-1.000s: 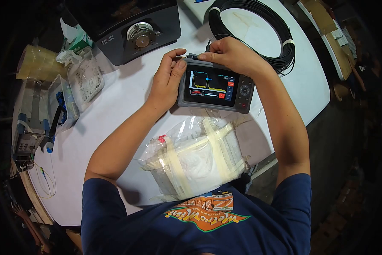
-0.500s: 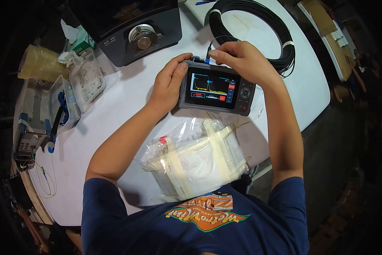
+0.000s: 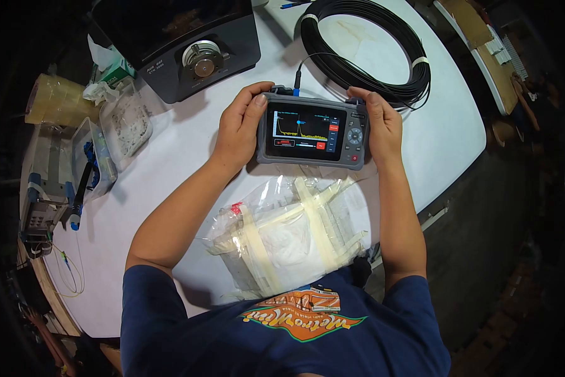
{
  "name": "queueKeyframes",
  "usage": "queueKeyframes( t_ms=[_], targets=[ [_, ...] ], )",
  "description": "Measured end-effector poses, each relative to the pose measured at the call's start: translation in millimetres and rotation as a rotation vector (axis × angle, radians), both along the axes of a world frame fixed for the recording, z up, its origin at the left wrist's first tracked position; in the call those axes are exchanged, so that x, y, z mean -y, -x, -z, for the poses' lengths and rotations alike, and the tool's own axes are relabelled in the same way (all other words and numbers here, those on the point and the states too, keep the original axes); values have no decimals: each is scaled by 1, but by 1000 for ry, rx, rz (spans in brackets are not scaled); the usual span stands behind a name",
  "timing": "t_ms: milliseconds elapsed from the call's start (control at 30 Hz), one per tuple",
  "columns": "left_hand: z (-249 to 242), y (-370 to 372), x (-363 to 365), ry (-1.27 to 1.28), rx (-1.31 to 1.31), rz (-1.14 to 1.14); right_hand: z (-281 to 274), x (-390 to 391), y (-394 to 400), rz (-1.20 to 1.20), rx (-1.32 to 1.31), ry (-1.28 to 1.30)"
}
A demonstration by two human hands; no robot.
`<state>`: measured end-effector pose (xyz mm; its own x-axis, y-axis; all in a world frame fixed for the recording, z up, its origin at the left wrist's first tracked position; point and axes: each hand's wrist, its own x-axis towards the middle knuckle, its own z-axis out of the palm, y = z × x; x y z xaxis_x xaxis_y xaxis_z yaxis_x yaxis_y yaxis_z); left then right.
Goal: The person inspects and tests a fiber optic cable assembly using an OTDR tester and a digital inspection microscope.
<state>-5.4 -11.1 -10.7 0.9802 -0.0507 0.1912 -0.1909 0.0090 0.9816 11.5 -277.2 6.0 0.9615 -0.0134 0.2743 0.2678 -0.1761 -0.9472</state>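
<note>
A grey handheld tester (image 3: 304,131) with a lit screen showing a yellow trace is held between my two hands. My left hand (image 3: 243,122) grips its left side, thumb on the top left corner. Around the right side wraps my right hand (image 3: 383,124), its thumb near the top right corner. A blue-tipped connector (image 3: 297,85) is plugged into the top edge, and its thin black cable leads toward a coil of black cable (image 3: 414,75). Below the tester lies a taped, plastic-wrapped package (image 3: 289,235).
A dark machine (image 3: 169,60) with a round metal fitting stands at the upper left. Left of it are a tissue box (image 3: 116,70), a tape roll (image 3: 59,100), plastic trays (image 3: 126,125) and a grey instrument (image 3: 43,204). A person's arm shows at the lower left edge.
My right hand has left the connector and moved down to the tester's right side, gripping it. The view has shifted slightly, and the tester sits a little further left in it.
</note>
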Motion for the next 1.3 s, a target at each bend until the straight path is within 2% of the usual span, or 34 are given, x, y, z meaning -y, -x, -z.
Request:
queueKeyframes(
  t_ms=[33, 167, 267, 333, 467, 533, 600, 867, 1100, 1167, 1300],
  targets=[
    [0, 0, 0, -7, 12, -8, 1, 0, -1, 45, 120, 131],
    [0, 2, -3, -38, 83, -30, 3, -1, 1, 92, 172, 176],
    [-1, 3, -3, -5, 87, -23, 6, -3, 3, 95, 103, 137],
    [-2, 4, -4, -26, 93, -30, 9, -5, 3, 28, -53, -63],
    [-1, 3, -5, -103, 155, -62, 7, -7, 3, -21, -47, -120],
    [-4, 3, -5, -125, 91, -49, 6, -7, 1, -46, -173, -153],
    [-4, 3, -5, -147, 28, -37, 8, -6, -1, -38, -185, -128],
    [-9, 0, -8, -344, 128, -87, 13, -5, -3, 12, -141, -40],
    [-7, -2, -9, -356, 147, -99, 9, -8, -1, 11, -146, -108],
    [1, -7, -9, -269, 237, -117, 9, -8, -1, 9, -146, -120],
    [-6, -4, -9, -270, 186, -64, 9, -7, -1, -13, -167, -144]
  ],
)
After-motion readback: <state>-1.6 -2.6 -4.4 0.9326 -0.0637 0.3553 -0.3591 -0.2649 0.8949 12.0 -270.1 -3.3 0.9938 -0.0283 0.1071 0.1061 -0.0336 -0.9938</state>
